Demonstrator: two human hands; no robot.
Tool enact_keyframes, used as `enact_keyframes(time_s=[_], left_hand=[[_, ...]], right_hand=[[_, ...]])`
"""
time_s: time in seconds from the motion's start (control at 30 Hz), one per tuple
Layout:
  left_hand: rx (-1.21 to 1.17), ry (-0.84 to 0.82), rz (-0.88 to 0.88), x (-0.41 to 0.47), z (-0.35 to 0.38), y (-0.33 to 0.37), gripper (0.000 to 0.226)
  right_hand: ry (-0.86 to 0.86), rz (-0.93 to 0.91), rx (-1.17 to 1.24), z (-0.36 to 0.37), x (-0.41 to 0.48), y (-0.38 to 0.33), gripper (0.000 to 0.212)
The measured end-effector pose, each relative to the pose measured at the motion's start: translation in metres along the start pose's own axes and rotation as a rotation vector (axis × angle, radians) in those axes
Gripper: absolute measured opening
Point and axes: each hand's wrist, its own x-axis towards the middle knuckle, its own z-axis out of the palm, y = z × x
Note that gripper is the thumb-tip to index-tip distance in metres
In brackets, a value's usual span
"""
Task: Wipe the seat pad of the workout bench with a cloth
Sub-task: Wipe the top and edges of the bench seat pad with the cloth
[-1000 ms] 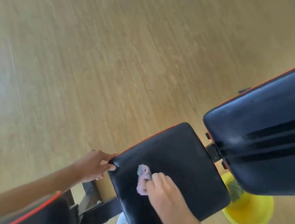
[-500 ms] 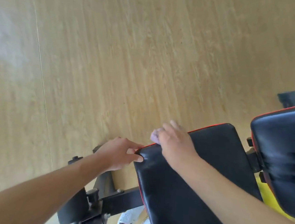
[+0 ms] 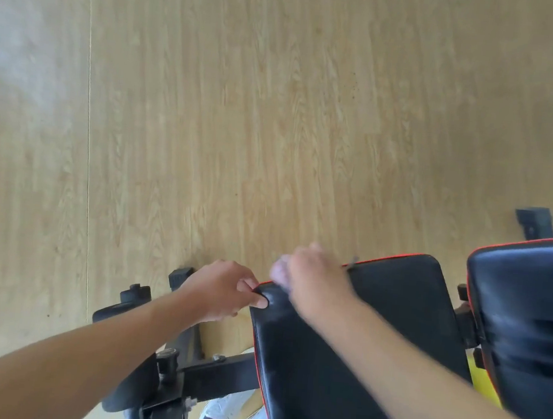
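The black seat pad (image 3: pixel 392 319) with red piping fills the lower middle of the head view. My left hand (image 3: pixel 224 290) grips its far left corner, thumb on top of the pad. My right hand (image 3: pixel 312 279) presses a small pale pink cloth (image 3: pixel 278 271) against the pad's far edge, just right of that corner. Most of the cloth is hidden under my fingers and blurred by motion.
The black backrest pad (image 3: pixel 526 324) rises at the right. A yellow bucket (image 3: pixel 484 381) peeks out under it. The bench's black frame and foam roller (image 3: pixel 167 373) lie at lower left. My white shoes (image 3: pixel 220 411) stand below. Wooden floor (image 3: pixel 277 109) spreads beyond.
My right hand has swept the cloth from the middle of the seat pad up to its far edge near the left corner. The view has shifted right to left; my left hand keeps its grip.
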Motion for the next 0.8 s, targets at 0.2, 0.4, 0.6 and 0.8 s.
enact_keyframes(time_s=[0.2, 0.4, 0.6, 0.8], left_hand=[[-0.112, -0.015, -0.011, -0.007, -0.004, 0.006, 0.038], [-0.134, -0.006, -0.026, 0.002, 0.000, 0.005, 0.023], [-0.171, -0.038, -0.058, 0.003, -0.002, 0.011, 0.032], [-0.169, -0.041, -0.054, 0.001, -0.001, 0.010, 0.032]], right_hand=[[-0.025, 0.412, -0.202, -0.040, 0.003, 0.062, 0.020], [-0.082, 0.014, 0.069, 0.008, 0.008, -0.048, 0.014], [0.117, 0.435, -0.026, -0.041, -0.013, 0.110, 0.016], [0.223, 0.759, 0.259, -0.033, -0.069, 0.174, 0.042]])
